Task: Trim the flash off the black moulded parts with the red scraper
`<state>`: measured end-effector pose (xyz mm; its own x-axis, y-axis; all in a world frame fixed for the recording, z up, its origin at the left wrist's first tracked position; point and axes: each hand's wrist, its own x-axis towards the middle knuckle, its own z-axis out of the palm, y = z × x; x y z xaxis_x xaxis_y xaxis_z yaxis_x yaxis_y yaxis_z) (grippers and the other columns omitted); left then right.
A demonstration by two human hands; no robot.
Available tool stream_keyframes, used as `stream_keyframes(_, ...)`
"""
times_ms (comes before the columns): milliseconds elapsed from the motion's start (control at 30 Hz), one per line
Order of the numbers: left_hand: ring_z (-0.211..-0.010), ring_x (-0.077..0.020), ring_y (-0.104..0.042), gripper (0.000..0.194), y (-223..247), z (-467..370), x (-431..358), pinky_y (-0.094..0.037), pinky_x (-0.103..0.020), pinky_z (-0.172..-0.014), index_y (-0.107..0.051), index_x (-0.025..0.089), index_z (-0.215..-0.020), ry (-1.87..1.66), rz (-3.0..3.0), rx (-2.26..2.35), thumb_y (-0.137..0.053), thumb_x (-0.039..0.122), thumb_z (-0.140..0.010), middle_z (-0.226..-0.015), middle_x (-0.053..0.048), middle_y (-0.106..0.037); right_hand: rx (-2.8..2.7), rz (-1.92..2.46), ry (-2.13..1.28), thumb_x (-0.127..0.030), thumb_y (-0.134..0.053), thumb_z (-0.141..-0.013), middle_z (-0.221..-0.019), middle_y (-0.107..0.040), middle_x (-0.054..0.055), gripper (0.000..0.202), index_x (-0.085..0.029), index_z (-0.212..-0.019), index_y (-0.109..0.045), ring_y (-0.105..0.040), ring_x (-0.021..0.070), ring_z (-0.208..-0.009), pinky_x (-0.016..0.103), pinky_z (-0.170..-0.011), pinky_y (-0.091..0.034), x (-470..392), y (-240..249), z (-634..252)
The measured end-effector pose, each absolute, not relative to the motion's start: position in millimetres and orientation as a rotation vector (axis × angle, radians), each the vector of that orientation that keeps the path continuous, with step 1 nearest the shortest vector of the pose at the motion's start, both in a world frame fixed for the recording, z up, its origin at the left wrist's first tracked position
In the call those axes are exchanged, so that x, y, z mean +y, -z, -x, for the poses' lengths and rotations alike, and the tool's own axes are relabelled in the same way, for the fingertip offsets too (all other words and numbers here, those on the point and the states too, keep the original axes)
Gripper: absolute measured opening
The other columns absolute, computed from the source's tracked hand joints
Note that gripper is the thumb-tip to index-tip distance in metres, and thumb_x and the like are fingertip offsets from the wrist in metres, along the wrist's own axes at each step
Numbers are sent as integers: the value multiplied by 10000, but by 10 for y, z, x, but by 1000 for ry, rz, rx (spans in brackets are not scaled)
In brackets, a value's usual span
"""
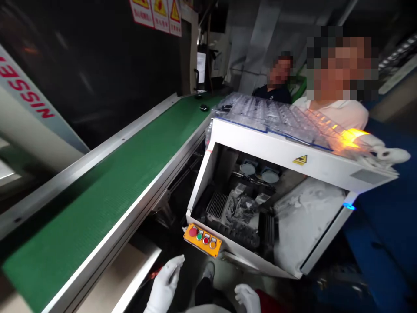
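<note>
My left hand (167, 280), in a white glove, hangs in the air below the orange button box (202, 240). Its fingers stretch up and to the right, slightly bent, with nothing between them. At the bottom of the view is my right hand (247, 297), gloved in white too and partly cut off by the frame edge. Its fingers are loosely bent, and no object shows in it. Both hands are apart from the white machine cabinet (250, 132), whose open front shows dusty grey fixtures (243, 206) and two round grey pads inside.
A green conveyor belt (124, 182) with metal side rails runs along the left, carrying a small black part (204, 108) at its far end. Clear plastic trays (263, 111) and a glowing orange lamp (355, 137) top the cabinet. Two people stand behind it.
</note>
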<state>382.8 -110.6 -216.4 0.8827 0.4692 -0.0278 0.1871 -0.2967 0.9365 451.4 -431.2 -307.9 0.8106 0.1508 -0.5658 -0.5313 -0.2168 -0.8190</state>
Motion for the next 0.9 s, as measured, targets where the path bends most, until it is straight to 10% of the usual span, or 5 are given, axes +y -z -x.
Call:
stream_keyframes(267,-1145,-283,-641,369,1674,-4866,-1117,-484,-476,-1092,-664,219,-1121,-149,-1743,472,-580,463,-858,-1194,-90,-697,175,1588,-788,-315,-508,-590,-455,-547,41,254,-138,-534,-681,-428,74,-391,181,-432,-241,-4645,2603,-4969)
stream_keyframes(500,-1196,-311,-596,512,1269,-6628,-1367,-465,-534,-1061,-634,191,-1175,-35,-1891,-76,-747,432,-738,-1262,-140,-652,222,1716,130,-373,-671,-782,-991,-704,79,319,-163,-1017,-715,-639,156,-863,283,-816,-509,-5068,1543,-6348)
stream_keyframes(900,-1290,-314,-523,607,1327,-7358,-1710,-400,-549,-1113,-569,193,-1261,30,-1809,-170,-763,449,-747,-1357,-154,-587,-30,1725,623,-536,-436,-947,-1323,-584,44,411,-327,-1264,-592,-530,199,-1257,417,-1098,-437,-6889,216,-7426)
